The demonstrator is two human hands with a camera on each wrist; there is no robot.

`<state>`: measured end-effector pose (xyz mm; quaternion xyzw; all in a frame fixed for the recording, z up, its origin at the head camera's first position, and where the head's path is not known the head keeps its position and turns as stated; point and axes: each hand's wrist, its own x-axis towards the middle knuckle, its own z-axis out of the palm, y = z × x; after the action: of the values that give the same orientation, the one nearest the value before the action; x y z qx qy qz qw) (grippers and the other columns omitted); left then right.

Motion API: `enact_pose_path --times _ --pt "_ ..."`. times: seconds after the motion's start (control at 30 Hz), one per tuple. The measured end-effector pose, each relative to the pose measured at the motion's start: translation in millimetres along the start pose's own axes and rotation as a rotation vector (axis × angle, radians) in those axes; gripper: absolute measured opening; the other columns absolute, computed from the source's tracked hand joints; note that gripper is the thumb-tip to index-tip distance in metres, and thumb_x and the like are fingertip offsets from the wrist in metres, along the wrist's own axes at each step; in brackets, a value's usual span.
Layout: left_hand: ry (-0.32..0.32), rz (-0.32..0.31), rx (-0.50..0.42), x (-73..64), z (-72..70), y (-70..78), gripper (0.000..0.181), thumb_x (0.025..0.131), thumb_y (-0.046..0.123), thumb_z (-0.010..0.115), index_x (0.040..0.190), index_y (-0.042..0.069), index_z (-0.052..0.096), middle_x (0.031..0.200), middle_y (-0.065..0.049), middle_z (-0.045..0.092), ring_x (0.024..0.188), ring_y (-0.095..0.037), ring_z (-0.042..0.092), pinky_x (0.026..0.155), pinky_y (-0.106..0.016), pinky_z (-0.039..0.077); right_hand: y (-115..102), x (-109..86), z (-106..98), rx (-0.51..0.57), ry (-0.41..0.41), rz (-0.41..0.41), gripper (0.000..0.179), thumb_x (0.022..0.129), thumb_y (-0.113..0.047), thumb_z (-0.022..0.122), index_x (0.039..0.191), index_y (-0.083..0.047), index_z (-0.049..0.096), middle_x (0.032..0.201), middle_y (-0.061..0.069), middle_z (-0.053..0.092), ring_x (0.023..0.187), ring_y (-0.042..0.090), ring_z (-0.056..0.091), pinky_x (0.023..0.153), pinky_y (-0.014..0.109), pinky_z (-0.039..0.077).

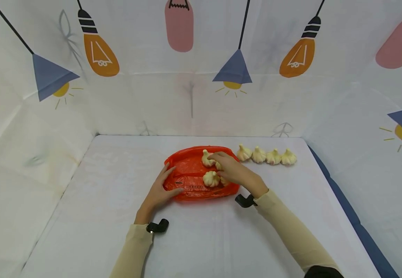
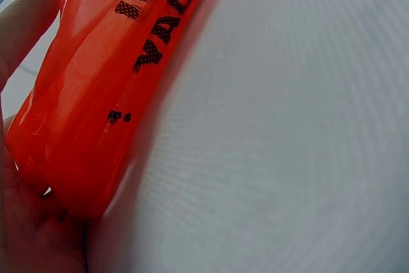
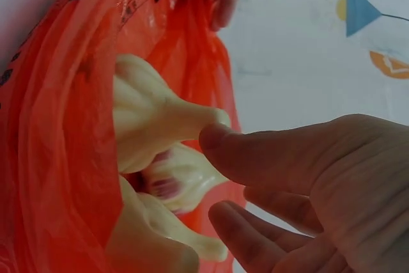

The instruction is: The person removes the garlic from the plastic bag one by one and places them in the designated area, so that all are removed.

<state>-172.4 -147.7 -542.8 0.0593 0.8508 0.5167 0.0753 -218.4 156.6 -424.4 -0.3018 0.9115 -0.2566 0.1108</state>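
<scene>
A red plastic bag [image 1: 190,168] lies spread on the table with its mouth open. Several garlic bulbs [image 1: 211,178] sit inside, some partly covered by my right hand. My left hand [image 1: 157,193] holds the bag's left end, its thumb near the front edge and its fingers along the back. Printed black letters show on the bag's side in the left wrist view. My right hand [image 1: 231,168] reaches over the bag's right part. In the right wrist view its thumb meets the stem of one garlic bulb [image 3: 153,113], while the other fingers stay apart from the thumb.
A row of several more garlic bulbs [image 1: 273,157] stands on the white table [image 1: 201,239], right of the bag near the back. A white cloth printed with lamps and bulbs [image 1: 134,100] hangs behind and at the sides. Both wrists carry black straps.
</scene>
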Motion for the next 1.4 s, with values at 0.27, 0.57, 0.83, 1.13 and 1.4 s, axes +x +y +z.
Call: enact_pose_path --times 0.27,0.57,0.83,1.13,1.4 --pt "0.001 -0.001 -0.007 0.3 -0.8 0.6 0.09 0.083 0.048 0.084 0.159 0.032 0.039 0.173 0.009 0.012 0.161 -0.031 0.011 0.124 -0.067 0.019 4 13.4 11 -0.01 -0.046 0.067 0.055 0.095 -0.008 0.073 0.147 -0.007 0.053 0.148 0.019 0.052 0.14 0.034 0.05 0.11 0.05 0.05" --pt "0.002 0.012 -0.006 1.5 -0.7 0.3 0.089 0.083 0.047 0.084 0.159 0.031 0.039 0.173 0.008 0.014 0.161 -0.03 0.012 0.124 -0.067 0.019 0 29.1 16 0.029 -0.041 0.012 0.057 0.093 -0.007 0.076 0.145 -0.002 0.054 0.141 0.017 0.061 0.123 0.029 0.061 0.105 0.044 0.054" --pt "0.006 0.022 0.0 1.1 -0.9 -0.2 0.089 0.083 0.047 0.084 0.159 0.03 0.04 0.173 0.006 0.015 0.16 -0.032 0.013 0.124 -0.067 0.018 -2 49.3 26 0.168 -0.117 -0.04 0.06 0.094 -0.005 0.073 0.15 -0.005 0.049 0.145 0.017 0.059 0.121 0.028 0.068 0.096 0.037 0.06" --pt "0.001 0.024 0.003 0.8 0.5 -1.2 0.088 0.084 0.048 0.084 0.159 0.03 0.04 0.173 0.005 0.015 0.16 -0.032 0.013 0.124 -0.067 0.019 4 55.6 30 0.118 -0.168 0.037 0.065 0.091 -0.017 0.08 0.149 -0.008 0.051 0.132 0.011 0.065 0.112 0.021 0.063 0.096 0.036 0.056" --pt "0.009 0.019 0.004 1.0 -1.0 -0.1 0.089 0.083 0.046 0.084 0.159 0.029 0.041 0.173 0.005 0.016 0.16 -0.032 0.014 0.124 -0.067 0.02 12 53.1 30 0.064 -0.242 0.088 0.065 0.088 -0.031 0.084 0.143 -0.011 0.057 0.12 0.002 0.067 0.106 0.016 0.062 0.097 0.035 0.055"
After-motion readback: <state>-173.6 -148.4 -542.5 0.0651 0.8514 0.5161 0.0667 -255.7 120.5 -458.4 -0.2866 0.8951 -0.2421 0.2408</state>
